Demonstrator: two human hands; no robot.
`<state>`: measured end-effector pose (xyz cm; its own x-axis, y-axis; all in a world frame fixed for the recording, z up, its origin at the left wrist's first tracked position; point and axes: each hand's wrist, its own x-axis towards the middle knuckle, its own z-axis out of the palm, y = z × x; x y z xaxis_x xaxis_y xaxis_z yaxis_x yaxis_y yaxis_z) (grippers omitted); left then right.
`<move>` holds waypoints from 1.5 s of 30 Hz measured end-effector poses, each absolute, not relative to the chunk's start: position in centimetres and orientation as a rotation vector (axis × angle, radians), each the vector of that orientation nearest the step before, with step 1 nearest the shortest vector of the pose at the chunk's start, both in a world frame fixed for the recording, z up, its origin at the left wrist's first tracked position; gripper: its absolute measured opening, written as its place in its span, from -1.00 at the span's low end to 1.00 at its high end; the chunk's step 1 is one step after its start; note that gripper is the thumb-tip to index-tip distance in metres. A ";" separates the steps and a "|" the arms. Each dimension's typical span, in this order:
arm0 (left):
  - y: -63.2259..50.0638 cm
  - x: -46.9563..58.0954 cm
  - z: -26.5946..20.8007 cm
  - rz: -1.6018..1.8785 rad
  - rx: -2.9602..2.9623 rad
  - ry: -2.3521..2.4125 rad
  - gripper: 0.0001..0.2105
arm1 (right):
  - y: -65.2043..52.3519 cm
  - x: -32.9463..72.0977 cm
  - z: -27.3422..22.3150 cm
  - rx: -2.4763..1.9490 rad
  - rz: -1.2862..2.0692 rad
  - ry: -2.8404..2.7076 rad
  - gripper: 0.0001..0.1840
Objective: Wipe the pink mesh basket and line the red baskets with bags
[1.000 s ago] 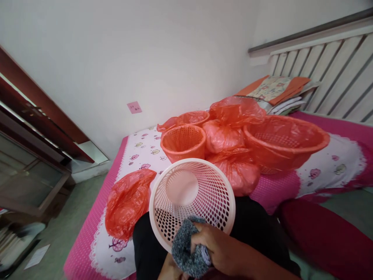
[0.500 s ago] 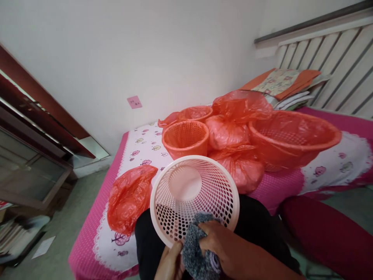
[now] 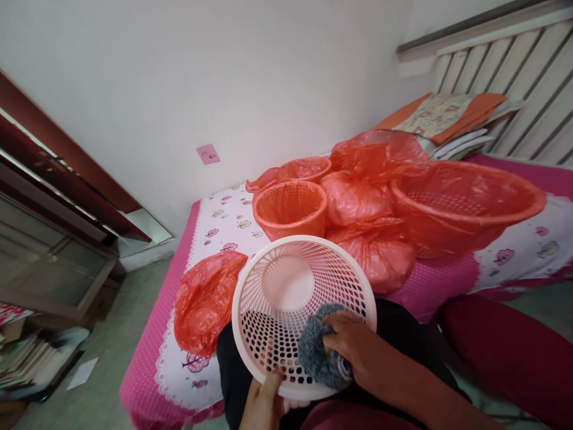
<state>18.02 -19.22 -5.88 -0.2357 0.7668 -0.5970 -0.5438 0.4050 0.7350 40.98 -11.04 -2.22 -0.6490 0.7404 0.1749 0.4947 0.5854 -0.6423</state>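
Note:
A pale pink plastic mesh wastebasket (image 3: 289, 283) rests tilted on my lap, its open mouth toward me. My left hand (image 3: 264, 401) grips the near rim, thumb on the inside and fingers behind the wall. In my right hand (image 3: 347, 340) is a bunched grey-blue cloth (image 3: 320, 349), pressed against the inner right side of the basket's mesh. Beside the basket on the left lies a crumpled red plastic bag (image 3: 208, 301).
On the bed (image 3: 147, 358) beyond stand an orange mesh basket (image 3: 290, 209) and a larger bag-lined orange basket (image 3: 465, 209). Between them sit knotted red bags (image 3: 376, 254). Folded linens (image 3: 447, 119) are stacked by the radiator (image 3: 514, 89). A dark red stool (image 3: 505, 358) is at right.
My right hand has moved the cloth rightward and slightly up, from the near rim onto the inner mesh wall. My left hand still holds the rim.

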 end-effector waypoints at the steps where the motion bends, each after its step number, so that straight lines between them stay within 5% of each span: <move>1: -19.4 17.9 -5.6 1.248 0.228 1.334 -0.03 | -10.8 40.9 -2.6 -0.999 0.697 -2.378 -0.68; 8: -19.1 17.8 -4.8 1.294 0.278 1.338 0.03 | -9.6 42.0 -4.8 -0.907 0.168 -2.191 -0.46; 20: -18.7 18.2 -6.8 1.110 0.298 1.168 -0.05 | -8.2 41.6 -6.2 -0.971 0.570 -2.058 -0.29; 26: -18.7 19.4 -8.5 1.146 0.203 1.161 -0.03 | -6.1 40.4 -4.0 -1.168 0.858 -2.132 -0.47; 34: -18.4 19.8 -7.4 1.135 0.223 1.183 -0.09 | 0.4 33.6 -1.3 -1.370 0.817 -2.620 -0.77; 45: -18.7 19.8 -8.5 1.149 0.230 1.165 -0.01 | 1.4 28.4 -8.0 -1.553 1.026 -2.597 -0.61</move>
